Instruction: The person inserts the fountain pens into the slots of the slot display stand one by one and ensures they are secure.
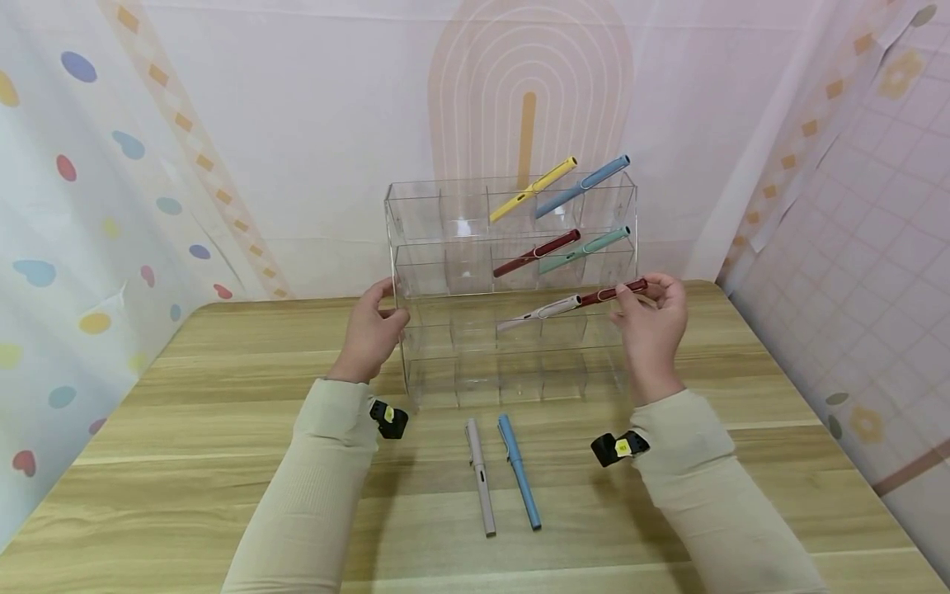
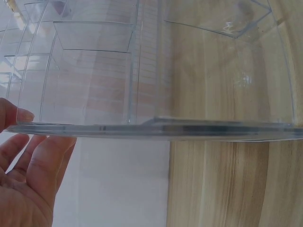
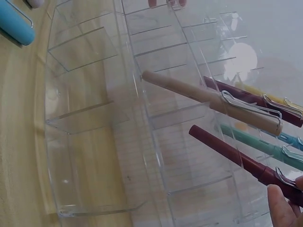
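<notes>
A clear acrylic pen rack (image 1: 475,384) with stepped rows of compartments stands on the table. My left hand (image 1: 373,330) holds its left side panel, thumb on one face and fingers on the other, as the left wrist view shows. At the rack's right end, my right hand (image 1: 655,326) pinches a dark red pen (image 1: 610,294) near its clip end. The pen slants over the third row, beside a pale beige pen (image 1: 545,311). Above these, another dark red pen (image 1: 534,254) and a green pen (image 1: 586,250) lean in the second row. The top row has a yellow pen (image 1: 530,191) and a blue pen (image 1: 582,186).
On the wooden table (image 1: 245,429), a grey-beige pen (image 1: 480,478) and a blue pen (image 1: 521,474) lie in front of the rack. A patterned curtain (image 1: 334,124) hangs behind the table, with more patterned cloth at both sides.
</notes>
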`<state>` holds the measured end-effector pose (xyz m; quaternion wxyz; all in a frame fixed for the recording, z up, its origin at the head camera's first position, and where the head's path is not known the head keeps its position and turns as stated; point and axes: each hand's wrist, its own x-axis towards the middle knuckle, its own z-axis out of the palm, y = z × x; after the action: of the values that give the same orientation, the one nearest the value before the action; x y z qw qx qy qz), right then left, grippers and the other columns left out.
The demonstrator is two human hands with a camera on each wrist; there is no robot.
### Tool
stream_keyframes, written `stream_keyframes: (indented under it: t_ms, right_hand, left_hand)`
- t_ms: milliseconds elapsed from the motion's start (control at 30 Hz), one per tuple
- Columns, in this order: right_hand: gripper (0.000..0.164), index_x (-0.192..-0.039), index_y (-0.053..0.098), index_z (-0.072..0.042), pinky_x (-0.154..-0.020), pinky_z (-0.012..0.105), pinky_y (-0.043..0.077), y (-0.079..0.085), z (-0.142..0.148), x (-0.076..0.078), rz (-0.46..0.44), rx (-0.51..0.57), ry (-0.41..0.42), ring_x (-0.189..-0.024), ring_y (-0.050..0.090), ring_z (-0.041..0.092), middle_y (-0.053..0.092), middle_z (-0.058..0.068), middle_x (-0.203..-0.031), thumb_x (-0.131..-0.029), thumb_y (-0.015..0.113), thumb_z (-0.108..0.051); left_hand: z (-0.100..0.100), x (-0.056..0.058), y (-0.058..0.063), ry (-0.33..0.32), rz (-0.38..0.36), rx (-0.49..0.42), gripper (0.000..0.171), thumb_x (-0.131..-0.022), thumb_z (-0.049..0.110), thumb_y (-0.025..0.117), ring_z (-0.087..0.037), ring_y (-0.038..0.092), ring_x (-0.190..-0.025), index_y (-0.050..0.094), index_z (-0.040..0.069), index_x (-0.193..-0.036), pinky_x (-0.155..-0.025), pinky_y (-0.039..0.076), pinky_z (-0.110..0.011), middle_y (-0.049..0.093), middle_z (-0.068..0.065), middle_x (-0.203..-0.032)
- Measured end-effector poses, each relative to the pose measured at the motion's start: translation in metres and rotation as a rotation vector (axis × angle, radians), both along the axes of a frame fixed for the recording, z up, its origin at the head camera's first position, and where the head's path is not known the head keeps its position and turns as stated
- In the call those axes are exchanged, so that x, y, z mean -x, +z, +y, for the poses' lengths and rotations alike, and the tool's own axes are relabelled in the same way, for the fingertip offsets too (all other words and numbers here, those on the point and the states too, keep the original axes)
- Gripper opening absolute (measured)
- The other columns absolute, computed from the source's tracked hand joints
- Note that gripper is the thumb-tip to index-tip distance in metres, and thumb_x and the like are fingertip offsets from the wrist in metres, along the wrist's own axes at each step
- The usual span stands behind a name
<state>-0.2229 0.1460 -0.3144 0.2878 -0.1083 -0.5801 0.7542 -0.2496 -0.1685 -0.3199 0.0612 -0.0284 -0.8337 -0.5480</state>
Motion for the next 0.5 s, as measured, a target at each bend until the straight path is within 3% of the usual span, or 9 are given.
stream_keyframes:
  t_ms: [200, 500]
  right_hand:
    - [0.031, -0.098, 0.047, -0.017, -0.055, 0.018, 0.053, -0.005, -0.004, 0.002, 0.002, -0.007, 0.0, -0.075, 0.06, 0.012, 0.047, 0.0, -0.093, -0.087, 0.063, 0.006]
    - [0.028, -0.1, 0.048, -0.011, -0.052, 0.018, 0.051, -0.011, -0.01, 0.003, 0.048, -0.019, 0.015, -0.069, 0.061, 0.011, 0.044, 0.001, -0.091, -0.086, 0.062, 0.009]
  left_hand:
    - [0.0, 0.001, 0.0, 0.002, 0.0, 0.0, 0.056, -0.094, -0.001, 0.044, -0.031, 0.053, -0.116, 0.034, 0.005, -0.149, -0.072, 0.048, -0.023, 0.037, -0.015, -0.148]
    - [0.001, 0.001, -0.002, 0.013, 0.019, 0.012, 0.056, -0.092, -0.002, 0.045, -0.032, 0.054, -0.114, 0.036, 0.004, -0.147, -0.066, 0.046, -0.018, 0.04, -0.016, -0.146]
